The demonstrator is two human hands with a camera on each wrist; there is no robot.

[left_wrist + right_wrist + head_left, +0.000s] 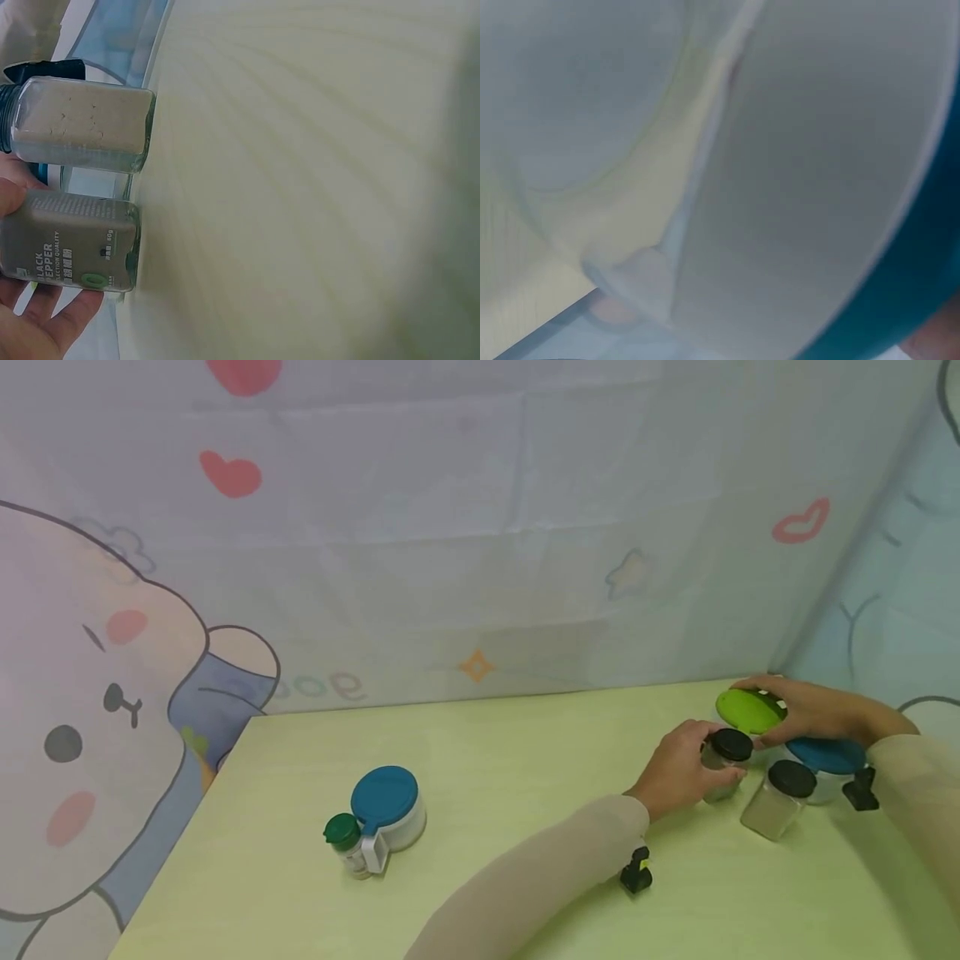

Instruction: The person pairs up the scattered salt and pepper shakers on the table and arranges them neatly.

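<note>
My left hand [677, 770] grips a clear jar with a black lid [731, 745], thumb and fingers around its sides. The left wrist view shows its printed label [67, 244], which reads black pepper. My right hand [828, 710] reaches over a container with a green lid [748, 711], its fingers at the far edge and thumb on the near side. Beside the pepper jar stands a second black-lidded square jar [776, 802] with pale beige powder [82, 120]. A blue-lidded container [825, 756] sits under the right wrist; its whitish side [802, 165] fills much of the right wrist view.
Further left on the pale yellow table [525, 752] stand a blue-lidded white container [386, 797] with a handle and a small green-capped shaker [345, 835] touching or overlapping it. A printed cloth [420, 568] hangs behind the table, and another sheet [907, 602] hangs at the right.
</note>
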